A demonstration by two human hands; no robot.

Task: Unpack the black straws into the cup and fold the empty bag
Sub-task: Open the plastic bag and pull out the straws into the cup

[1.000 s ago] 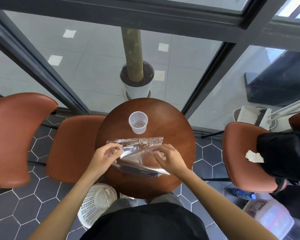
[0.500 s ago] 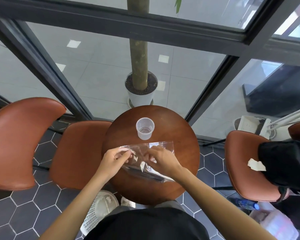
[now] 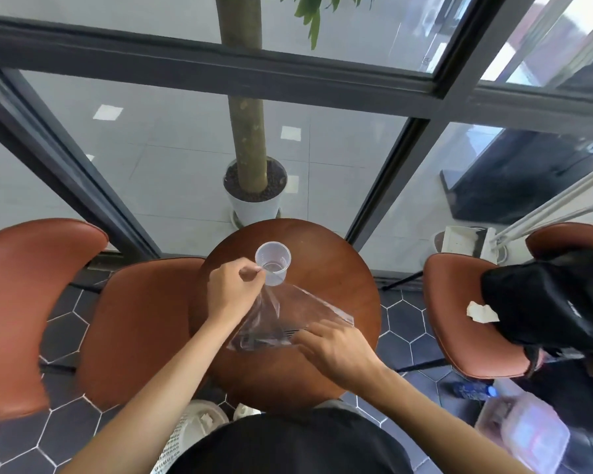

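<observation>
1. Head view: round wooden table (image 3: 339, 268) stands by a window, with brown chairs on either side.
2. Clear cup (image 3: 273, 262) stands upright at the table's far side.
3. Left hand (image 3: 231, 289) pinches a corner of the clear bag (image 3: 288, 316), lifted just beside the cup.
4. Right hand (image 3: 339, 352) presses the bag's lower end, fingers closed on it.
5. Black straws (image 3: 271, 336) lie inside, at the bag's bottom between the hands.

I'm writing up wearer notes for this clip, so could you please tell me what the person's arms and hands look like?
Both forearms are bare, with no sleeves reaching them. The left hand and right hand wear no gloves, and no rings, watch or bracelets are visible. A black top shows below.
</observation>
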